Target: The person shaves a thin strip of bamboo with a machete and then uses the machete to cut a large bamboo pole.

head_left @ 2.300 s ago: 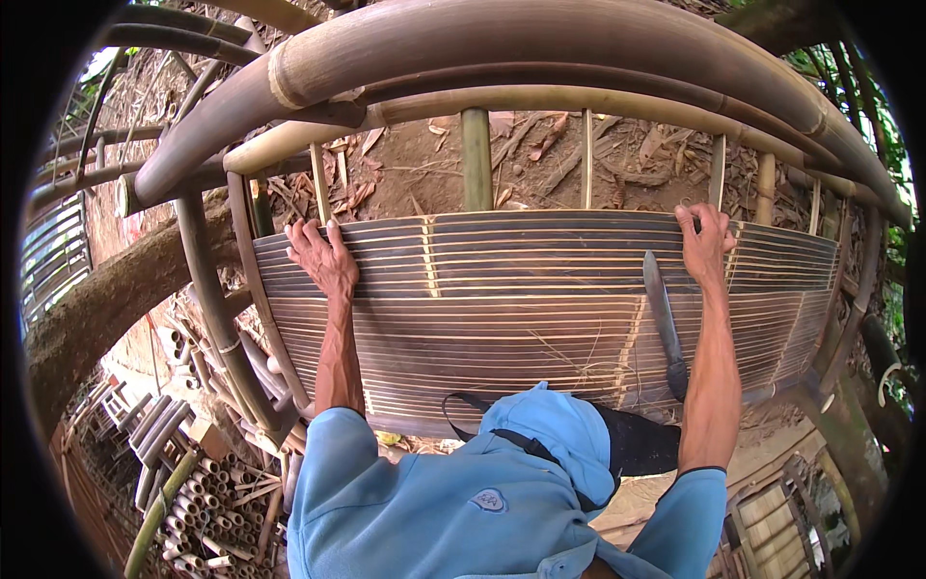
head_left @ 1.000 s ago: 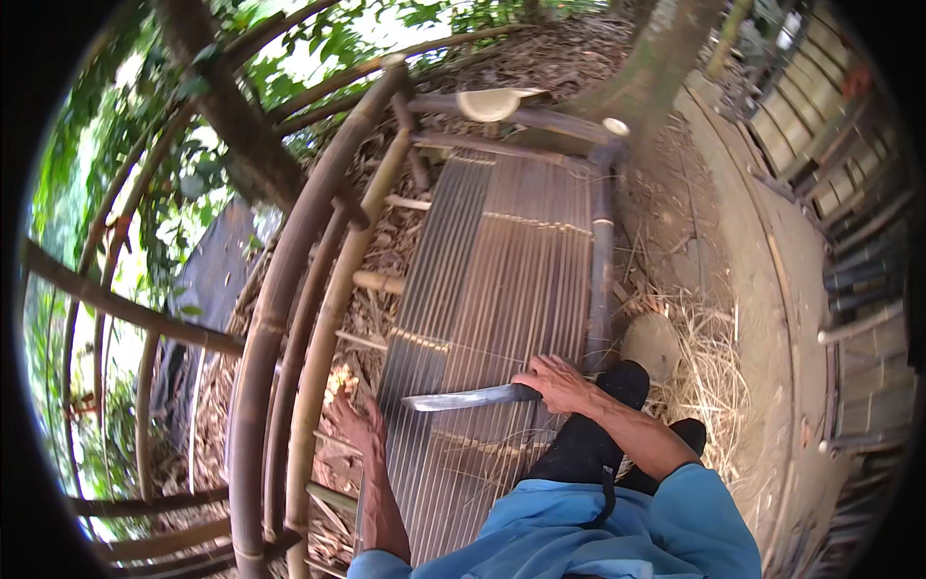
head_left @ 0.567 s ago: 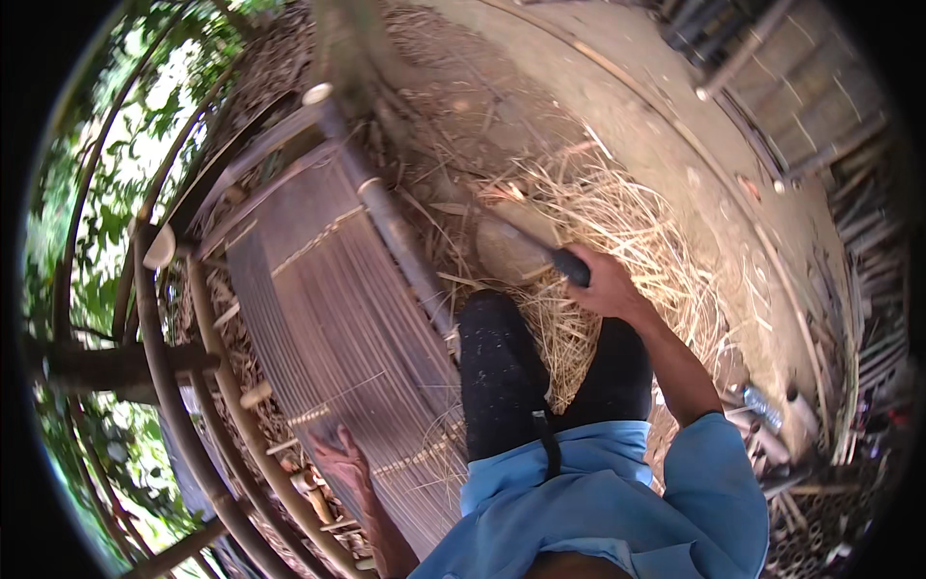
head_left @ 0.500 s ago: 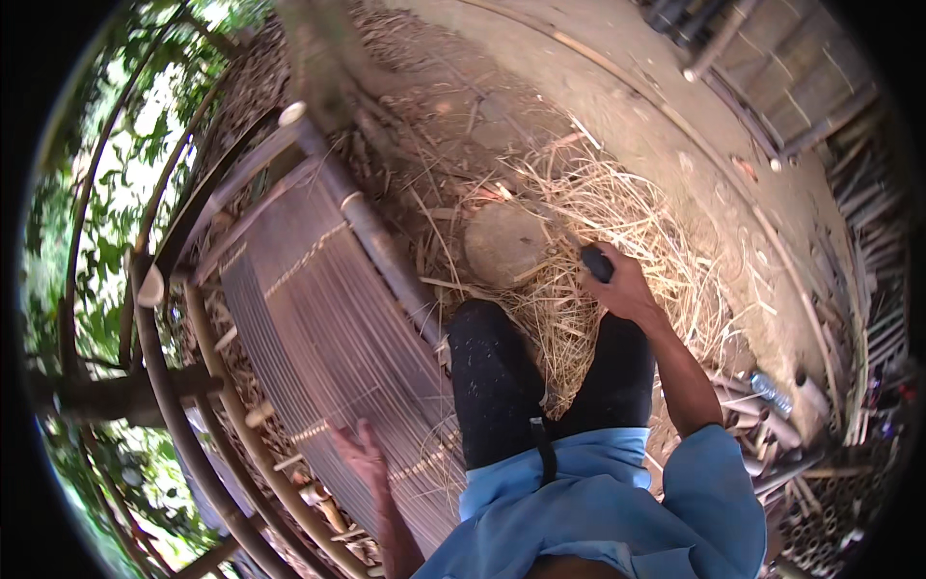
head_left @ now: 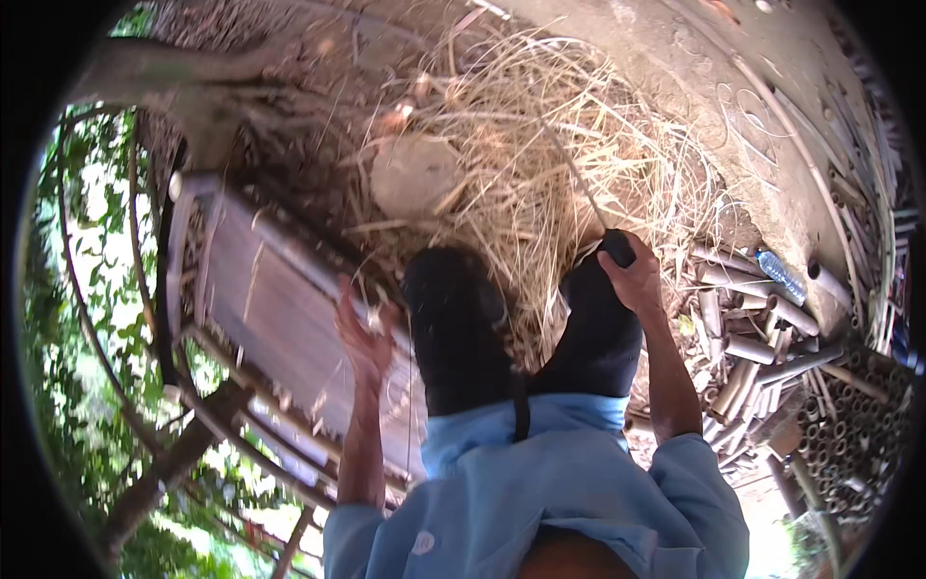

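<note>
While we stood over the heap of dry straw (head_left: 540,145), our right hand (head_left: 632,280) was closed around the dark handle of a long knife (head_left: 617,249), its thin blade running up and away into the straw, blurred so that we could not follow its tip. Our left hand (head_left: 362,328) hung with spread fingers just above the near edge of the slatted bamboo panel (head_left: 260,289), gripping nothing; whether a fingertip touched the slats we could not tell.

As for progress, we judged the panel largely made: its thin slats lay close and parallel across the frame, held between thicker bamboo rails (head_left: 183,241), and we saw no gap in the part that showed. With the knife in hand and the straw underfoot, we took it that some cutting or trimming was left, though nothing in view showed exactly which piece.

By our count there was one panel, one knife, one straw heap and one flat, roundish pale stone (head_left: 415,174) lying at the straw's edge near the panel's far end. One clear plastic bottle (head_left: 781,275) lay on the bare ground to the right. Below it the short cut bamboo tubes (head_left: 743,338) were too many and too jumbled to number, and the bundle of hollow bamboo ends (head_left: 849,425) farther right likewise. Our two dark trouser legs (head_left: 453,328) stood between panel and tubes.
</note>
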A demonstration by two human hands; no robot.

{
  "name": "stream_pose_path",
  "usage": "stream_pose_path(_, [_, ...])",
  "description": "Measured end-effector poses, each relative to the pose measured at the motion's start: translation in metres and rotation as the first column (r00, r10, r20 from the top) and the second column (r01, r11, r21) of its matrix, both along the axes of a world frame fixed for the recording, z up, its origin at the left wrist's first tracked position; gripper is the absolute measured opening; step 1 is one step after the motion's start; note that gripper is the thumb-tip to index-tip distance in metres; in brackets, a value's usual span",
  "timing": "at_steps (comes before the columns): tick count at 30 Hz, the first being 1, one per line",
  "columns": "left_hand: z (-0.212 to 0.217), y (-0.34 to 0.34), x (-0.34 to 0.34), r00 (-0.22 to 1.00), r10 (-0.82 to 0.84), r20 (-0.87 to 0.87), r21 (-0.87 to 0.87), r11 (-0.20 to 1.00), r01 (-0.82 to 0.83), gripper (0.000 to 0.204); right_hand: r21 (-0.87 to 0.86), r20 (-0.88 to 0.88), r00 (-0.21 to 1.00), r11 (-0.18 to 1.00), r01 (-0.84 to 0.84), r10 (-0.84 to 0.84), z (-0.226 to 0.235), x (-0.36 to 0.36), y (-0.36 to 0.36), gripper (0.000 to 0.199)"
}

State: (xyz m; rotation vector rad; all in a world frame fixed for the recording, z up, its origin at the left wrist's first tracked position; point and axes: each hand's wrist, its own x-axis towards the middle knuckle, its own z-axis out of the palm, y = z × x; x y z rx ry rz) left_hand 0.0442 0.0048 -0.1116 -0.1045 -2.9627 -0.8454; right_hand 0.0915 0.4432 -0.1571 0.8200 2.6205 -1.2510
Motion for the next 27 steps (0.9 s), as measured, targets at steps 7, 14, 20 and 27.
stream_pose_path(7, [-0.003,0.058,0.100,0.569,0.244,0.785,0.017,0.911,-0.413,0.082,-0.044,0.386,0.922,0.997,0.058,-0.037,0.168,0.074,0.044,0.046])
stream_pose_path(14, [0.163,0.239,0.060,0.407,-0.642,0.650,0.684,0.727,0.053,0.053,-0.015,0.414,0.906,0.996,-0.092,0.090,0.224,0.094,0.104,0.045])
stream_pose_path(20, [0.051,0.083,0.165,0.613,0.391,0.687,-0.221,0.915,-0.336,0.085,0.056,0.464,0.844,0.942,-0.330,0.268,0.214,0.053,0.131,0.051])
stream_pose_path(27, [-0.009,-0.060,0.168,0.523,0.725,0.449,-0.211,0.655,-0.726,0.102,0.000,0.405,0.784,0.858,-0.514,0.470,0.182,0.053,0.134,0.041])
